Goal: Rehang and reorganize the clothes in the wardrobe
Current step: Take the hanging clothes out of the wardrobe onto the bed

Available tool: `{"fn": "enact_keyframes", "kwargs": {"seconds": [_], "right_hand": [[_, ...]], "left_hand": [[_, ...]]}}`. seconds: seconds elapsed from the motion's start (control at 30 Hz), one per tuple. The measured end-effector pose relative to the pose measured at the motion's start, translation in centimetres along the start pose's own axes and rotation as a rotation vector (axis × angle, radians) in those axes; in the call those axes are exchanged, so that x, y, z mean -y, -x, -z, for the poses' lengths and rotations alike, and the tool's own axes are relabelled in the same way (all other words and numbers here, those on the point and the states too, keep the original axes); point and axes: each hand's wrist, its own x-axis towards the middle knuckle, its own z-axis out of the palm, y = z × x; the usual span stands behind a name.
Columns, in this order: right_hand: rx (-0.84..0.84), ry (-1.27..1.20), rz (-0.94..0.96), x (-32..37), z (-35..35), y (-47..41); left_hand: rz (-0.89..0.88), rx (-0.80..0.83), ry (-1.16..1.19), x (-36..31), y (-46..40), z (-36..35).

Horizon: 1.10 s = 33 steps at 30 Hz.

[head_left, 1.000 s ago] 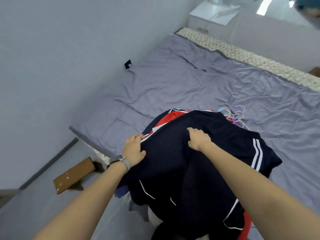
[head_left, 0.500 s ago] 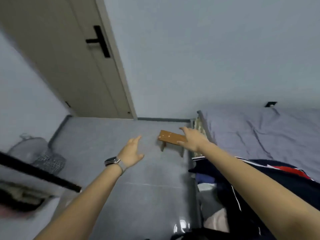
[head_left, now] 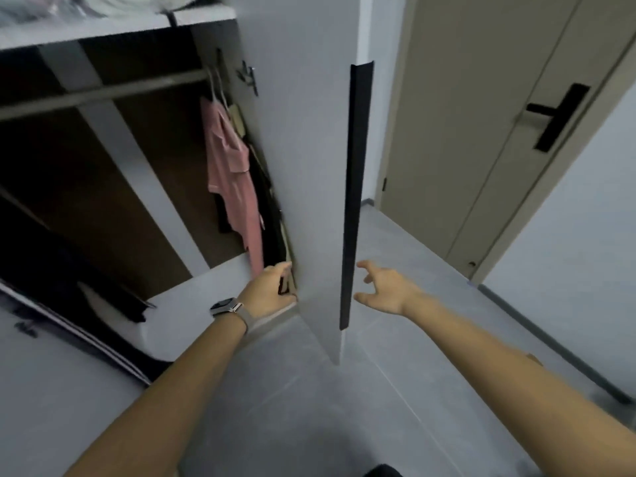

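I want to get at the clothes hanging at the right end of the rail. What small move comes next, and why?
Probably swing the wardrobe door wider: it stands edge-on between the left hand, at its inner edge, and the open right hand, and it crowds the pink garment.

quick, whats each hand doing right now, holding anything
Left hand: reaching into the wardrobe beside the pink garment; whether it grips anything cannot be told.
Right hand: open, fingers spread, holding nothing.

Top-shelf bedding, blurred, cropped.
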Motion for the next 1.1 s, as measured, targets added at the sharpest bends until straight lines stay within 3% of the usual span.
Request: {"fn": "enact_keyframes", "kwargs": {"seconds": [0.23, 0.5, 0.63, 0.83, 1.1], "right_hand": [[0.109, 0.035, 0.213, 5.0, -1.1, -7.3], [0.162, -0.120, 0.280, 8.8, -0.7, -14.4], [0.146, -0.164, 0.184, 11.6, -1.5, -18.5], [0.066, -0.326, 0.027, 17.5, -2.5, -25.5], [-0.069, -0.409, -0.006, 24.8, -1.6, -35.4]], "left_hand": [[0.127, -0.043, 0.074, 2.4, -3.3, 2.0], [0.252, -0.174, 0.135, 3.2, -7.9, 6.6], [0.324, -0.270, 0.198, 6.2, -8.2, 8.7], [0.441, -0.273, 0.244, 14.3, -10.1, 13.4], [0.381, -0.248, 0.246, 23.8, -15.9, 19.3]]}}
